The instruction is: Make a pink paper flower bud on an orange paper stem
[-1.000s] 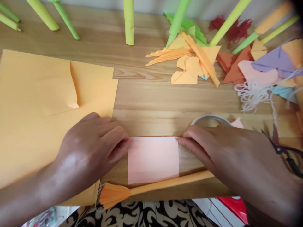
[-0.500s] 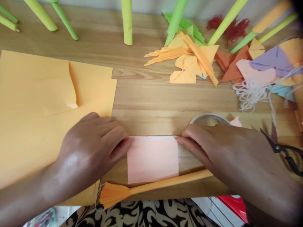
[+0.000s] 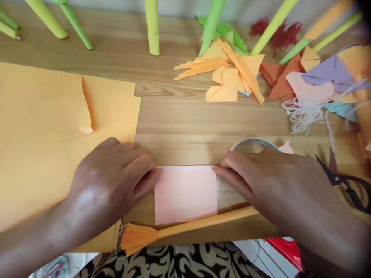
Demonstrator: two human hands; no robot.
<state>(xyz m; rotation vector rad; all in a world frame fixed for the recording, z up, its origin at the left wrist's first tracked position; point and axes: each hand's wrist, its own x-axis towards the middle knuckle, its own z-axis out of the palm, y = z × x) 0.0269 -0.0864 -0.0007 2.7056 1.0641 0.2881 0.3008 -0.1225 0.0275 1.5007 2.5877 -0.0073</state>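
A pale pink sheet of paper (image 3: pixel 186 197) lies flat on the wooden table, with a thin whitish strip along its far edge. My left hand (image 3: pixel 116 177) is closed, pinching the paper's far left corner. At the far right corner, my right hand (image 3: pixel 261 181) pinches the same edge between thumb and fingers. Just below the paper lies an orange rolled paper stick (image 3: pixel 203 224) with a fanned end; its right part is hidden under my right hand. A roll of tape (image 3: pixel 255 141) is partly covered behind my right hand.
Large yellow-orange sheets (image 3: pixel 34 162) cover the left side. Black scissors (image 3: pixel 344 183) lie right of my right hand. Folded orange paper pieces (image 3: pixel 228 83), white string (image 3: pixel 304 112) and dark red yarn (image 3: pixel 278 34) sit at the back right. Green paper tubes (image 3: pixel 152 31) line the back.
The whole view has shifted slightly, so everything appears a little further left. Both hands keep their pinch on the pink paper's far edge.
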